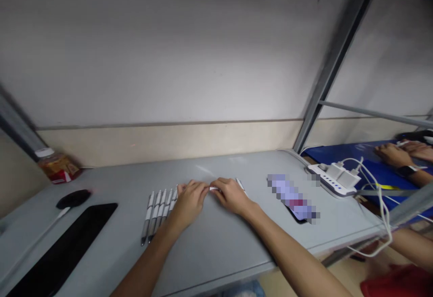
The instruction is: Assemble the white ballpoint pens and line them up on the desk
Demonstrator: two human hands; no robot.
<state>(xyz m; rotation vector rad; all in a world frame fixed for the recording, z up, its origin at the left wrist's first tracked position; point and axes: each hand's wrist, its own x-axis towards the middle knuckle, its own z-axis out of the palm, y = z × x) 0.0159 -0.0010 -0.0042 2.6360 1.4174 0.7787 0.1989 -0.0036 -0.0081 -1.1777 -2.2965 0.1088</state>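
My left hand (192,198) and my right hand (231,195) meet fingertip to fingertip over the middle of the grey table. Between them shows a short white piece (214,188), which looks like part of a pen; the fingers cover the rest of it. Both hands are closed in a pinch at its ends. Beside and partly behind my left hand lies a row of several white pens (149,211) with grey grips, side by side. Another white pen (240,184) lies just beyond my right hand, mostly hidden by it.
On the grey table (216,252), a phone (292,197) lies to the right, near a white power strip (333,180) with cables. A black mouse (73,198), a dark flat slab (64,252) and a bottle (57,166) are at left. Another person's hands (395,156) work at the blue table.
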